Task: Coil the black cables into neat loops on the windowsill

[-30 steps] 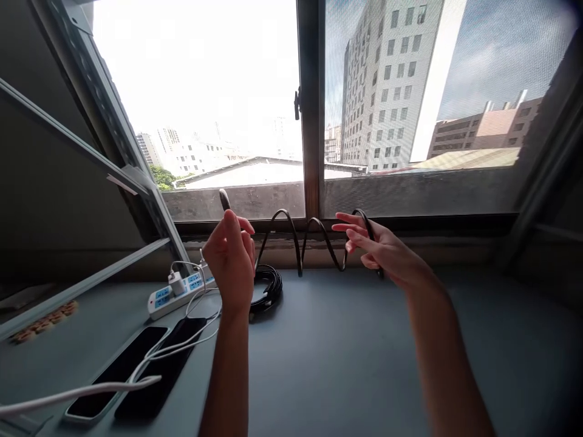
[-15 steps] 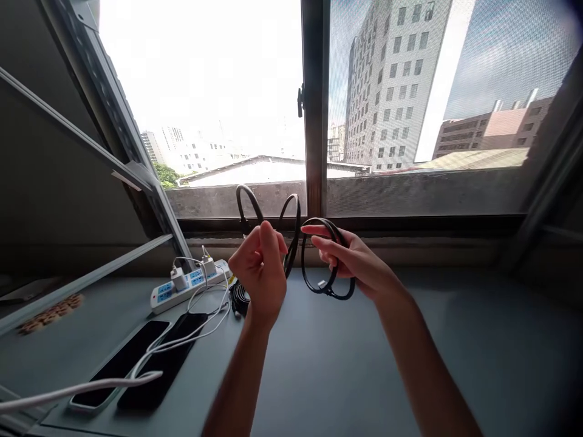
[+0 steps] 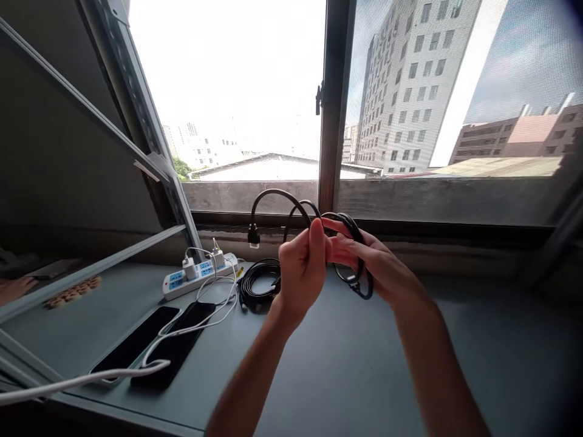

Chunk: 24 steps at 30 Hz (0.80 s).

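Note:
My left hand (image 3: 304, 264) is closed around a thick black cable (image 3: 277, 192). One end arches out to the left and hangs down to a plug (image 3: 254, 235) with a pale tip. Close against it, my right hand (image 3: 364, 255) holds the looped part of the same cable, its coils hanging around the fingers and below the palm. The fingertips of both hands meet or overlap, so their exact contact is hidden. Below and left of my left hand, a coiled black cable (image 3: 248, 297) lies on the table.
A white power strip (image 3: 200, 276) with two white chargers stands at the table's back left. Two dark phones (image 3: 173, 352) lie nearer, crossed by white cables (image 3: 191, 331). A metal frame (image 3: 173, 182) rises at left; a hand (image 3: 16, 290) rests beyond it. Windows (image 3: 255, 109) form the back.
My left hand has moved right, up against my right hand, bringing the cable with it. The plug end now hangs clearly at left. The view has shifted, and the coiled cable shows more.

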Tool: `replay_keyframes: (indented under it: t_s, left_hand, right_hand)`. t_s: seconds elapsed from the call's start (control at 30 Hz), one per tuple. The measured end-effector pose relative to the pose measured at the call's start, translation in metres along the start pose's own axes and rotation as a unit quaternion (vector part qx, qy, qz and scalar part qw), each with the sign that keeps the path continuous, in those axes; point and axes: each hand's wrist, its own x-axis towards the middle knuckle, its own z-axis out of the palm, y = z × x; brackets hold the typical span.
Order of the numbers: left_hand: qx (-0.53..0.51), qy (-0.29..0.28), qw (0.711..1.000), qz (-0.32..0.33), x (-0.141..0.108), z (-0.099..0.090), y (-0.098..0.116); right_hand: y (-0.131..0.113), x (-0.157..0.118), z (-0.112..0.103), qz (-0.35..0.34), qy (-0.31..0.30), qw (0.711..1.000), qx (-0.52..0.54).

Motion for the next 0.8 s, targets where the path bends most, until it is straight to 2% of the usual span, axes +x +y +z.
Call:
replay_keyframes:
  t_s: [0.1, 0.27, 0.4, 0.53, 0.6, 0.7, 0.73, 0.8]
  left_hand:
    - [-0.004, -0.025, 1.000, 0.002, -0.002, 0.001, 0.003]
    - [-0.005, -0.020, 1.000, 0.001, -0.001, 0.000, 0.005]
    - [0.009, -0.021, 0.998, -0.051, 0.001, -0.004, 0.003]
    - [0.042, -0.026, 0.993, -0.104, 0.004, -0.010, -0.001]
    - [0.092, -0.099, 0.981, -0.136, 0.006, -0.013, -0.002]
    - [0.153, -0.263, 0.932, -0.199, 0.007, -0.019, -0.003]
    - [0.154, -0.295, 0.918, -0.216, 0.008, -0.020, -0.004]
    - [0.133, -0.310, 0.911, -0.237, 0.008, -0.024, -0.005]
  right_hand:
    - [0.001, 0.000, 0.002, -0.002, 0.024, 1.000, 0.010]
    - [-0.005, -0.002, -0.001, -0.035, 0.050, 0.997, 0.037]
    - [-0.009, -0.004, -0.004, -0.040, 0.052, 0.996, 0.057]
    - [-0.013, -0.009, -0.006, -0.033, 0.035, 0.998, -0.041]
    - [-0.015, -0.013, -0.006, -0.019, 0.005, 0.992, -0.128]
    - [-0.018, -0.019, -0.003, -0.032, -0.048, 0.971, -0.230]
    - [-0.018, -0.020, -0.001, -0.052, -0.053, 0.965, -0.250]
    - [-0.018, -0.020, 0.003, -0.090, -0.048, 0.956, -0.274]
